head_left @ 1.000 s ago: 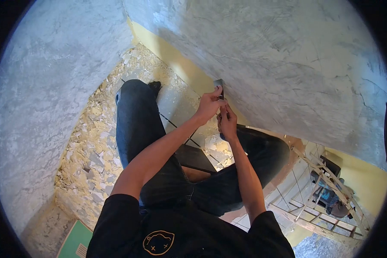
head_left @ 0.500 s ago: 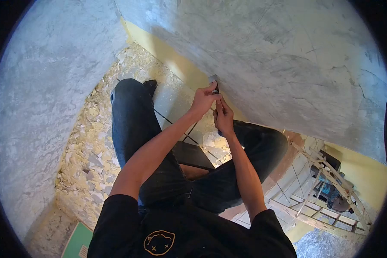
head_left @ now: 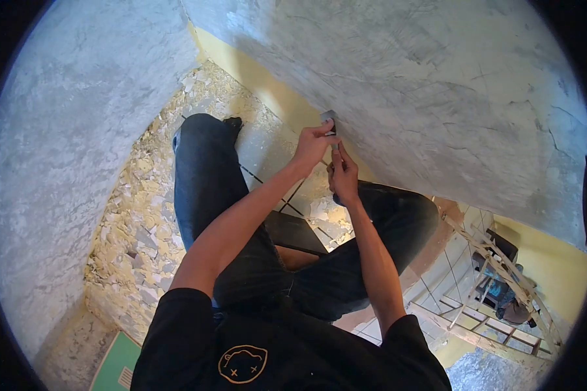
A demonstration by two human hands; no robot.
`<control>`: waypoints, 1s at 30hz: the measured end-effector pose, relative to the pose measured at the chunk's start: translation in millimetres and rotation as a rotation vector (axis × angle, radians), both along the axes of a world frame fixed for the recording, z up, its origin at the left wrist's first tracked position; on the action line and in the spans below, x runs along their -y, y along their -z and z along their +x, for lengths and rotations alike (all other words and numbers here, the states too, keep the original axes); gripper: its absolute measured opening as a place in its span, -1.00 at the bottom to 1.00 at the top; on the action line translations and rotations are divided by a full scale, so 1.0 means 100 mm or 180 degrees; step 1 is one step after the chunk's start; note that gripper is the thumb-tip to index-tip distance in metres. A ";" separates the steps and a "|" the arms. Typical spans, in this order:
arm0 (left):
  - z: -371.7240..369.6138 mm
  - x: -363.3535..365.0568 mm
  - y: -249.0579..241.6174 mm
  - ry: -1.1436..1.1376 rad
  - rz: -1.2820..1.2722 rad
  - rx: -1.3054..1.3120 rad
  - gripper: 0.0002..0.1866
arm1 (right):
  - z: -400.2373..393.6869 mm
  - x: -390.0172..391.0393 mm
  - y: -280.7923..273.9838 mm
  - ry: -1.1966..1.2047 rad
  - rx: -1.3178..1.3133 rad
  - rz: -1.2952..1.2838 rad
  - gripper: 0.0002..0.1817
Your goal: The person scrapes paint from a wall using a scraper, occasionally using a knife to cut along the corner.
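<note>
A scraper (head_left: 329,117) with a flat grey blade and a dark handle rests against the lower edge of the grey wall (head_left: 424,98), at the border with the yellow band (head_left: 277,94). My left hand (head_left: 314,146) is closed on the scraper, with the thumb near the blade. Just below and to the right, my right hand (head_left: 344,174) is closed around the handle's lower end, which its fingers mostly hide.
Yellow and grey paint flakes (head_left: 137,228) cover the floor along the left wall (head_left: 65,156). A wooden ladder (head_left: 482,329) lies at the lower right near a dark chair with things on it (head_left: 502,287). A green board (head_left: 115,365) is at the lower left.
Both hands and the scraper have shifted slightly to the right in view. The hold on the scraper looks the same.
</note>
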State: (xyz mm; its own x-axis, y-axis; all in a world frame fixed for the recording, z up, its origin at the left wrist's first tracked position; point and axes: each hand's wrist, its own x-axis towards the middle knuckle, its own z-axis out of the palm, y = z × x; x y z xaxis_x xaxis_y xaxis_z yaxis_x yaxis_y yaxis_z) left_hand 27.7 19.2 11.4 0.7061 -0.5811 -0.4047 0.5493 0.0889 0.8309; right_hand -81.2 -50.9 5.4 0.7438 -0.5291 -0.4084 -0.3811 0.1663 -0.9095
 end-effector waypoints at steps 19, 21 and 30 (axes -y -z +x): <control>0.13 -0.09 0.00 0.0009 -0.0137 -0.0133 -0.52 | 0.34 0.02 0.10 -0.0304 -0.0108 -0.0395 -0.53; 0.14 -0.09 0.00 -0.0002 -0.0077 -0.0037 -0.49 | 0.32 0.01 0.03 -0.0210 -0.0074 -0.0225 -0.52; -0.28 0.06 0.14 0.0030 -0.0351 0.0362 -0.40 | -0.20 0.10 0.03 -0.0041 -0.0051 0.0006 -0.51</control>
State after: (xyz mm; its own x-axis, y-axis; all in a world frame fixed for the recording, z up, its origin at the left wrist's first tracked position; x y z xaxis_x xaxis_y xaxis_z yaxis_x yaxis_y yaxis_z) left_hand -0.8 12.7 -2.2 0.7381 -0.6243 -0.2558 0.4535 0.1783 0.8732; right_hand -101.7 -61.0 2.8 0.7439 -0.5188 -0.4212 -0.3976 0.1630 -0.9030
